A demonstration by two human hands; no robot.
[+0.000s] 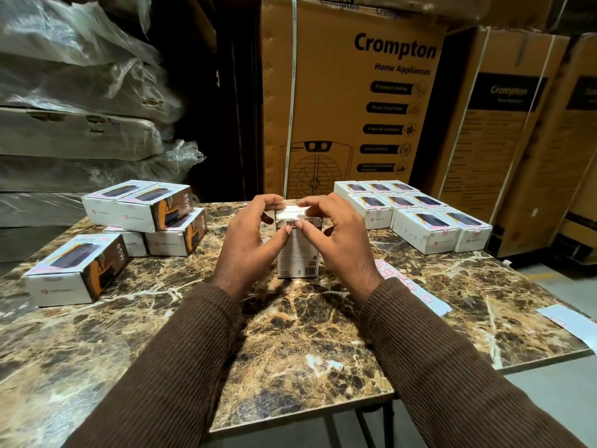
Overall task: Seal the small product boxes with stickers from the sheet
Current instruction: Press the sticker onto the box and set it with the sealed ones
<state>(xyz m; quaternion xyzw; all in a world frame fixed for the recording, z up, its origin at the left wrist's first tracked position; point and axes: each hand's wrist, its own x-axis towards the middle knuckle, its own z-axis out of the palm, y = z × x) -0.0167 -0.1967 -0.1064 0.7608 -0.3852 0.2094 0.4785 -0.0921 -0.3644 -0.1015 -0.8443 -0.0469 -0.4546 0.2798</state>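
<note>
A small white product box point(298, 258) stands upright on end at the middle of the marble table point(290, 334). My left hand point(250, 244) grips its left side, fingers curled over the top edge and thumb on the near face. My right hand point(336, 240) holds the right side the same way, thumb pressing beside the left thumb on the upper near face. A sticker sheet point(416, 292) with pink stickers lies flat just right of my right wrist, partly hidden by it.
Several loose boxes point(142, 206) are piled at the table's left, with one more point(74, 270) nearer the front. Rows of boxes point(416, 215) lie flat at the back right. A white paper strip point(568, 321) lies at the right edge. Large cartons point(352, 101) stand behind.
</note>
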